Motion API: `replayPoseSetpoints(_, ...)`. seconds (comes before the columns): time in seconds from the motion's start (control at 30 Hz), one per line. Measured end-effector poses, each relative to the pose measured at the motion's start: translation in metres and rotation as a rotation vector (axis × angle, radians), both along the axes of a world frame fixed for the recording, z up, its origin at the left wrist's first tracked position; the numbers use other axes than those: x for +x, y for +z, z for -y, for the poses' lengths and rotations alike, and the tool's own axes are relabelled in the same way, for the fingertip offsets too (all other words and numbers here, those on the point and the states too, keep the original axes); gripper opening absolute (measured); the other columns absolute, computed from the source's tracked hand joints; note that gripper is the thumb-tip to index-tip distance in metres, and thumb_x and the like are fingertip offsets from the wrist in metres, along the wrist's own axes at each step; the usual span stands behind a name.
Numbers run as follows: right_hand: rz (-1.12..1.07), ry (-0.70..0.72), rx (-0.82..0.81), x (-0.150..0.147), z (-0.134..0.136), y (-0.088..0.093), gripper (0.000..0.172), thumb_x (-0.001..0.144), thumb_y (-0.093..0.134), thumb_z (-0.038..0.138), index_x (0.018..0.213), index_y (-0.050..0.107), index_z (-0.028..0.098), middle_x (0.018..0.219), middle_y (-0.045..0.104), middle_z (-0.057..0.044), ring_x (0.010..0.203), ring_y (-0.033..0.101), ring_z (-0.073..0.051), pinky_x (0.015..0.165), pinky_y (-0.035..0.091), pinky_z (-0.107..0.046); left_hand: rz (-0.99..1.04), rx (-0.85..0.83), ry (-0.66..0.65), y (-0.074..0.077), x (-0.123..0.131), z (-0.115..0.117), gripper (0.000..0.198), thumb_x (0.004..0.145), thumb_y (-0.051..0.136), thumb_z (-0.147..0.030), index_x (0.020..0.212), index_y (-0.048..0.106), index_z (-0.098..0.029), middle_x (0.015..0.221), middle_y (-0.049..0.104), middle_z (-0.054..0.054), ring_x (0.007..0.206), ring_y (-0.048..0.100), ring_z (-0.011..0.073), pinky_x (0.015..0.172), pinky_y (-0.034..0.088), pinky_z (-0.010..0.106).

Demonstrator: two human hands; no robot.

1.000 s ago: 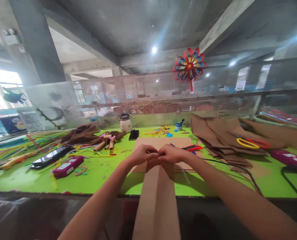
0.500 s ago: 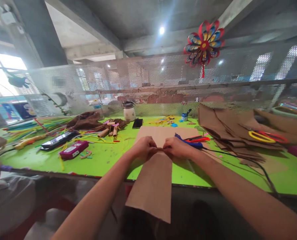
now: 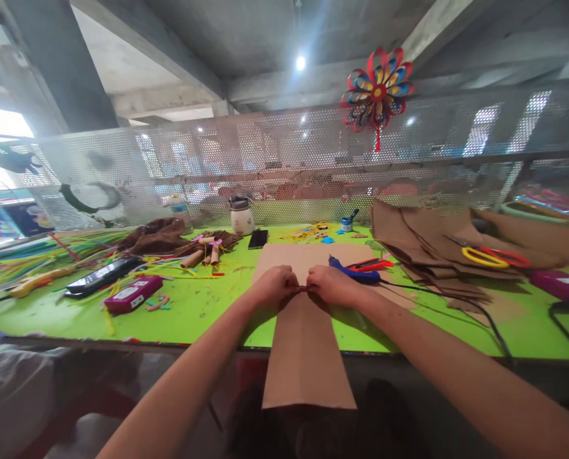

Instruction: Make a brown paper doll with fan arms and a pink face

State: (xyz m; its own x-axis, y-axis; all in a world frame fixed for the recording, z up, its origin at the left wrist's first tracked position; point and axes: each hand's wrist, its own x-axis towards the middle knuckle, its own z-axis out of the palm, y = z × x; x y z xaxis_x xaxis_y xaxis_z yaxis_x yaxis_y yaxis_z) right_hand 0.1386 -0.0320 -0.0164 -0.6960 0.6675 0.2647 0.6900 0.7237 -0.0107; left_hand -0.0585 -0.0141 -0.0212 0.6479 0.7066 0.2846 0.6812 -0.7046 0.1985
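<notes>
A strip of brown kraft paper (image 3: 308,357) hangs over the table's front edge toward me, its far end rolled into a narrow tube or fold. My left hand (image 3: 279,285) is closed on the left side of that rolled end, fingertips pinching it. Close beside it, my right hand (image 3: 326,284) pinches the right side of the same end. Underneath and beyond the hands lies a flat sheet of brown card (image 3: 289,255). Just right of my right hand rests a blue glue gun (image 3: 356,273) with its cable trailing right.
Brown paper sheets (image 3: 418,248) are piled at the right, with yellow-and-red scissors (image 3: 492,257) on them. Several small paper rolls (image 3: 203,255), a phone (image 3: 258,239), a jar (image 3: 242,215) and a purple box (image 3: 134,294) stand left. A perforated screen (image 3: 275,172) borders the back.
The hanging part of the paper strip has swung right and now hangs straighter. Both hands keep their pinch on the rolled end. The camera view has shifted slightly to the right.
</notes>
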Motion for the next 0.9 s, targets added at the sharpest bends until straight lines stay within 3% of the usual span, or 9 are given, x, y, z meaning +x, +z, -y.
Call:
replayPoseSetpoints(0.17,0.049,-0.012,0.031,0.001,0.005,-0.002,0.017,0.083,0.048,0.015,0.083,0.065,0.013,0.086,0.06,-0.01,0.083,0.055,-0.02,0.064,0.035,-0.026,-0.06,0.034,-0.01,0.002,0.0,0.002,0.018,0.078,0.052,-0.025,0.073,0.068,-0.017,0.072,0.057,0.003,0.068,0.052,0.0139,0.06,0.035,0.023)
replayPoseSetpoints(0.47,0.083,0.036,0.099,0.01,0.01,-0.003,0.01,0.075,0.052,0.005,0.078,0.059,0.013,0.084,0.057,-0.008,0.081,0.051,-0.017,0.065,0.033,-0.025,-0.09,0.023,-0.003,0.006,-0.007,0.008,0.017,0.067,0.053,-0.013,0.077,0.066,-0.017,0.077,0.058,0.004,0.07,0.054,0.0156,0.062,0.038,0.024)
replayPoseSetpoints(0.7,0.092,0.071,0.092,0.014,0.015,-0.001,0.012,0.076,0.051,0.004,0.08,0.057,0.013,0.087,0.055,-0.008,0.08,0.049,-0.017,0.064,0.035,-0.025,-0.148,-0.004,-0.034,0.016,-0.006,0.018,0.019,0.066,0.051,-0.01,0.079,0.064,-0.017,0.08,0.056,0.005,0.073,0.054,0.0161,0.063,0.039,0.024)
replayPoseSetpoints(0.9,0.139,0.025,0.118,0.011,0.021,0.0,0.015,0.078,0.047,0.002,0.081,0.057,0.012,0.089,0.057,-0.01,0.083,0.05,-0.019,0.068,0.037,-0.028,-0.166,-0.005,0.006,0.015,-0.005,0.017,0.018,0.066,0.052,-0.012,0.08,0.062,-0.018,0.081,0.055,0.005,0.073,0.053,0.0165,0.062,0.037,0.024)
